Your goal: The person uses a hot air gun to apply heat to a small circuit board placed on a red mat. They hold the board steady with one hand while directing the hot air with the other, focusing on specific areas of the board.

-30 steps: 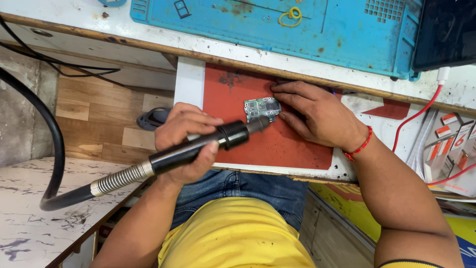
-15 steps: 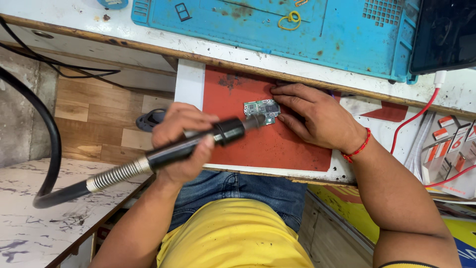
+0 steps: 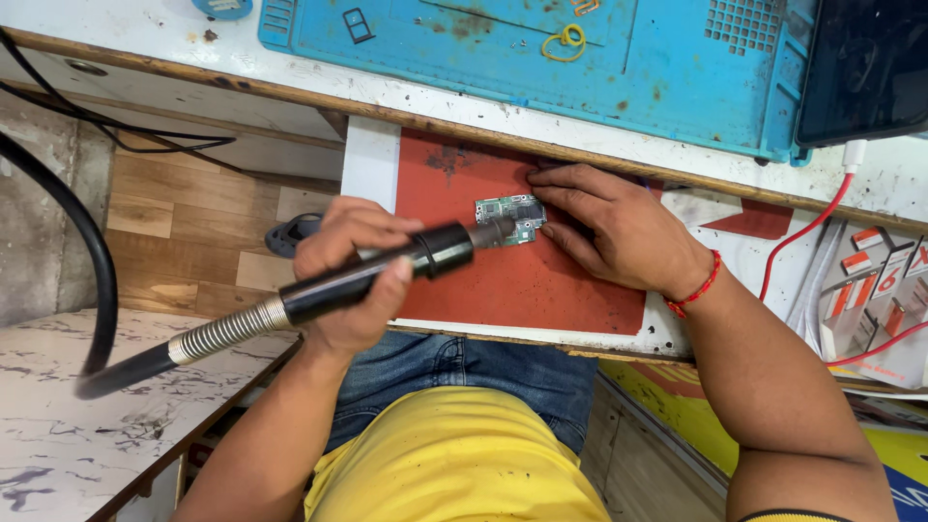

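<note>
Green circuit board (image 3: 509,219) pinned flat by right hand (image 3: 619,227); left hand (image 3: 353,275) grips black handpiece (image 3: 387,269).

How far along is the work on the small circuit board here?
Done: the circuit board lies on the red mat, pinned by the right hand. In hand: the left hand aims the black hot-air handpiece at its edge. Left: nothing visibly lifted off the board yet.
</note>
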